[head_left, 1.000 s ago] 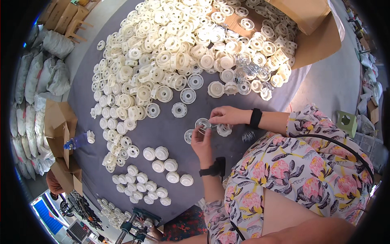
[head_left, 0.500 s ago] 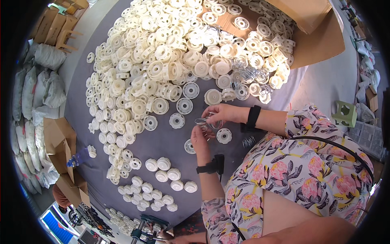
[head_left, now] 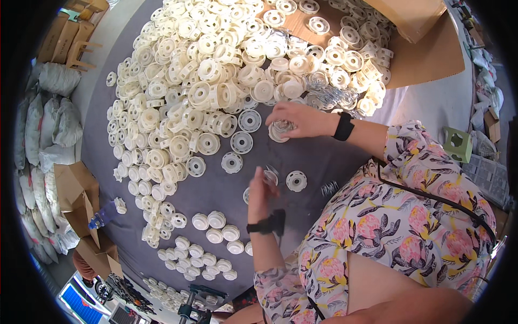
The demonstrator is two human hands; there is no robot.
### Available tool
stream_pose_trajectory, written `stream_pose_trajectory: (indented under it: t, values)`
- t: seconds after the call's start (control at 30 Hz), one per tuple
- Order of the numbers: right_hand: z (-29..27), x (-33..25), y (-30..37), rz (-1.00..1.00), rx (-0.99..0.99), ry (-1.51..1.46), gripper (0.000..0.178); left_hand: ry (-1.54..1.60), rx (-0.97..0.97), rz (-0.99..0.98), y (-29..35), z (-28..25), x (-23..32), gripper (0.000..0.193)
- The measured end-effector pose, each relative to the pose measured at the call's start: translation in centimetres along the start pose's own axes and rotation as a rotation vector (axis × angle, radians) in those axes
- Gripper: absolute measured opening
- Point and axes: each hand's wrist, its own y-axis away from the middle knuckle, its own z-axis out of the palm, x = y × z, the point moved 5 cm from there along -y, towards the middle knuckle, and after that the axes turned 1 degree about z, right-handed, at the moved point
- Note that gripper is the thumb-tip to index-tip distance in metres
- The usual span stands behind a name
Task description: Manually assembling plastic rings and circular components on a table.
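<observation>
My right hand (head_left: pixel 295 119) curls its fingers over a silvery wire spring (head_left: pixel 284 125) on a round white plastic cap (head_left: pixel 278 137) at the near edge of the pile. Motion smears my left hand (head_left: pixel 261 189), which is closed with thin wire coils of a second spring (head_left: pixel 271 171) at its fingertips. Partly behind that hand lies a white slotted disc. To its right another slotted disc (head_left: pixel 296 181) lies flat on the grey cloth. Beyond the left hand are several more discs, one (head_left: pixel 232 162) among them.
A large heap of cream plastic wheels (head_left: pixel 199 70) covers the far table. Loose springs (head_left: pixel 329 94) lie by a cardboard box (head_left: pixel 426 59). A spring bundle (head_left: pixel 329 188) is near my body. Assembled white caps (head_left: pixel 215 235) stand in rows at left, near a green clamp-like tool (head_left: pixel 189 305).
My hands have come apart. The right moved away from me to the white cap with wire coils under its fingers; the left shifted slightly left and nearer me.
</observation>
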Motion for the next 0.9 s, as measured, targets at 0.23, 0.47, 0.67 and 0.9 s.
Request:
stream_pose_trajectory:
  t: [0.23,0.47,0.67,0.9]
  values:
    - [3.3,0.3,1.3,0.208,-0.009,-0.192,0.043,-1.366,0.898,0.548,-2.6,-1.5,10.1,0.049]
    - [3.8,1.3,2.7,0.144,0.076,-0.153,0.044,-1.53,1.111,0.751,-0.3,-2.8,10.4,0.056]
    - [6.0,1.9,2.3,0.643,0.011,-0.793,0.041,-1.374,0.948,0.737,0.6,-5.5,7.7,0.065]
    - [10.8,1.0,2.8,0.778,-0.112,-1.188,0.055,-0.719,0.588,0.979,1.2,-7.9,4.9,0.065]
